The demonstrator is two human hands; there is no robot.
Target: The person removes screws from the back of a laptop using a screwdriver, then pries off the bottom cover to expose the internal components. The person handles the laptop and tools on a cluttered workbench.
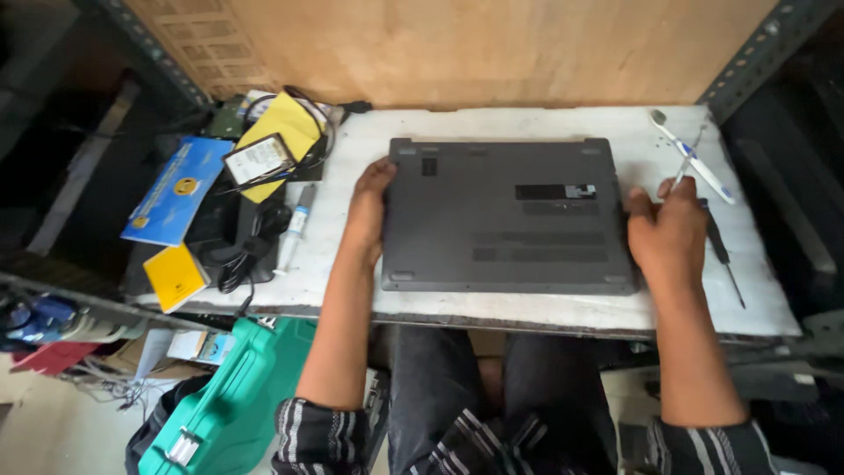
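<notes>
A grey laptop (pixel 505 215) lies bottom side up in the middle of a white worktop (pixel 492 308). My left hand (pixel 367 207) grips its left edge, fingers curled over the side. My right hand (pixel 668 233) rests against the laptop's right edge and pinches a thin metal tool (pixel 690 158) that points up and away from me. My forearms reach in from the near edge, above my lap.
A white and blue toothbrush (pixel 694 158) and a black screwdriver (pixel 723 255) lie right of the laptop. At the left sit a blue booklet (pixel 176 189), yellow cards (pixel 176 275), a small tube (pixel 294 229), black cables (pixel 251 246). A teal case (pixel 233 405) stands below.
</notes>
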